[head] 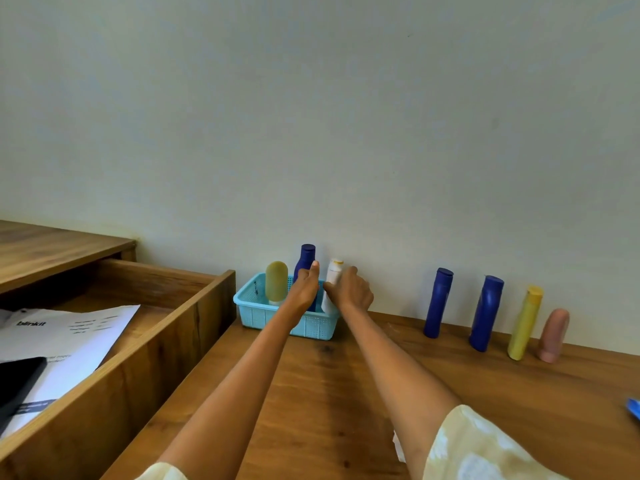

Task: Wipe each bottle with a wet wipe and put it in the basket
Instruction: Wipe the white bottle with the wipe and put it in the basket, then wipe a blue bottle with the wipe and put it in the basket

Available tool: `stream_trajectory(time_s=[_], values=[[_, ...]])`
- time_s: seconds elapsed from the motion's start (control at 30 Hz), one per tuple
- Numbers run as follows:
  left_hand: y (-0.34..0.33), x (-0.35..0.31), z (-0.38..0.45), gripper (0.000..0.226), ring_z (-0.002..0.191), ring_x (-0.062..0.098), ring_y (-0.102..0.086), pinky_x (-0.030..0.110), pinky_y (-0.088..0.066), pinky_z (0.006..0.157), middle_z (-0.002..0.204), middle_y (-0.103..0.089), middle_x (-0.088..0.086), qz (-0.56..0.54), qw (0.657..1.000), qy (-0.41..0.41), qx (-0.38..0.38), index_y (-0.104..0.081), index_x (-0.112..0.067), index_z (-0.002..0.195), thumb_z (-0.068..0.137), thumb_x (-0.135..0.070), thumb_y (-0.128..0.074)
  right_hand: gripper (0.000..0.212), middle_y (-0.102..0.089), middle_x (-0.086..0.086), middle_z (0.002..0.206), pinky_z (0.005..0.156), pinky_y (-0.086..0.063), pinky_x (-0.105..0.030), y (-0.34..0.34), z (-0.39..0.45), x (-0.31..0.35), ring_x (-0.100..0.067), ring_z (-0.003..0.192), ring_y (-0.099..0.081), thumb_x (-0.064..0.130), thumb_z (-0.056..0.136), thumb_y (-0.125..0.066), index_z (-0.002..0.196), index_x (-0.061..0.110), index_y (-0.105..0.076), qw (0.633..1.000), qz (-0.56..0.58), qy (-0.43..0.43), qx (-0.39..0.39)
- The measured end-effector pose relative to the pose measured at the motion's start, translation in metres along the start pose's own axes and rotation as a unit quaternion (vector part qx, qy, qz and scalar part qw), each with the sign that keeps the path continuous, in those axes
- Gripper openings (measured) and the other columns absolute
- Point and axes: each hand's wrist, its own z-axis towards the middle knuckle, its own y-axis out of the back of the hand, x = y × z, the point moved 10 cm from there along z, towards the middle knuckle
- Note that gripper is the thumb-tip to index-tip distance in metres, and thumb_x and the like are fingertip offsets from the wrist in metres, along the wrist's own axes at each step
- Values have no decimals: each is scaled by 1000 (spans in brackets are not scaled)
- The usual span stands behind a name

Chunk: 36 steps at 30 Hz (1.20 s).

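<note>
A light blue basket [258, 315] stands against the wall at the back of the wooden table. Three bottles stand in it: an olive one [276, 282], a dark blue one [307, 255] and a white one with a yellow cap [334, 274]. My left hand [304, 287] grips the dark blue bottle with its thumb pointing up. My right hand [354, 293] holds the white bottle from the right, at the basket's right end. To the right, two dark blue bottles [438, 303] [485, 314], a yellow bottle [524, 323] and a pink bottle [553, 336] lean against the wall.
An open wooden drawer [166, 341] on the left holds a printed paper [69, 341] and a black object [17, 386]. A bit of white wipe [398, 445] shows under my right forearm. A blue item [634, 408] pokes in at the right edge.
</note>
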Motion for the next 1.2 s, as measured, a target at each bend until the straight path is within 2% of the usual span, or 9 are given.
stream_trajectory(time_s=[0.13, 0.27, 0.43, 0.57, 0.67, 0.77, 0.9, 1.07, 1.2], values=[[-1, -2, 1, 40, 94, 17, -51, 29, -38, 82, 96, -51, 4, 15, 1000, -22, -2, -40, -15, 106, 99, -49, -20, 53, -60, -11, 115, 76, -44, -35, -3, -4, 7, -27, 107, -52, 48, 82, -62, 115, 8, -51, 997, -64, 28, -25], [2, -2, -2, 35, 82, 15, -49, 27, -41, 74, 84, -49, 0, -11, 1000, -1, -13, -42, -21, 88, 100, -48, -22, 59, -57, -12, 121, 82, -46, -36, -4, -9, -2, -27, 111, -51, 50, 81, -64, 119, 8, -48, 999, -50, 11, -8], [7, -18, -16, 26, 86, 23, -54, 34, -41, 77, 89, -54, 4, 29, 995, -35, -88, -48, -11, 103, 100, -33, -35, 70, -51, -14, 126, 84, -45, -39, 21, -20, -15, -30, 116, -48, 54, 78, -65, 124, 7, -40, 1000, 0, 12, -6], [-14, -59, -38, 21, 88, 16, -54, 22, -41, 68, 97, -56, 1, 80, 977, -144, -131, -54, -9, 113, 93, -12, -49, 41, -55, -8, 113, 74, -48, -35, 68, -38, -49, -25, 105, -52, 40, 86, -57, 112, 10, -46, 991, 74, 13, -114], [-63, -75, -47, 26, 92, 14, -54, 23, -45, 75, 103, -57, 4, 100, 978, -171, -69, -52, -11, 115, 90, -8, -55, 20, -54, -7, 103, 64, -38, -28, 103, -57, -91, -22, 96, -52, 23, 88, -55, 102, 10, -48, 969, 121, -17, -214], [-107, -73, -48, 32, 96, 19, -55, 29, -47, 82, 112, -57, 9, 94, 984, -145, -29, -51, -9, 120, 89, -8, -57, 23, -52, -12, 112, 72, -45, -29, 120, -61, -134, -24, 102, -52, 9, 86, -56, 108, 8, -49, 957, 138, -52, -250], [-151, -49, -50, 44, 110, 22, -55, 28, -44, 88, 124, -56, 11, 104, 989, -101, -10, -46, -8, 130, 90, -19, -60, 46, -46, -14, 131, 97, -41, -34, 111, -58, -156, -28, 122, -44, 1, 89, -52, 134, 7, -42, 972, 123, -70, -188], [-214, -57, -10, 55, 119, 24, -52, 31, -42, 92, 133, -52, 11, 64, 997, -46, 20, -42, -6, 135, 89, -31, -61, 44, -43, -14, 132, 97, -39, -35, 122, -13, -175, -28, 121, -44, 11, 95, -47, 138, 10, -40, 980, 117, -47, -155], [-220, -57, 9, 50, 108, 25, -58, 26, -40, 78, 121, -61, 13, 77, 996, -29, 27, -50, -4, 125, 88, -35, -62, 39, -44, -13, 127, 95, -43, -34, 115, -3, -174, -27, 117, -47, 13, 95, -47, 134, 12, -47, 982, 132, -67, -116]])
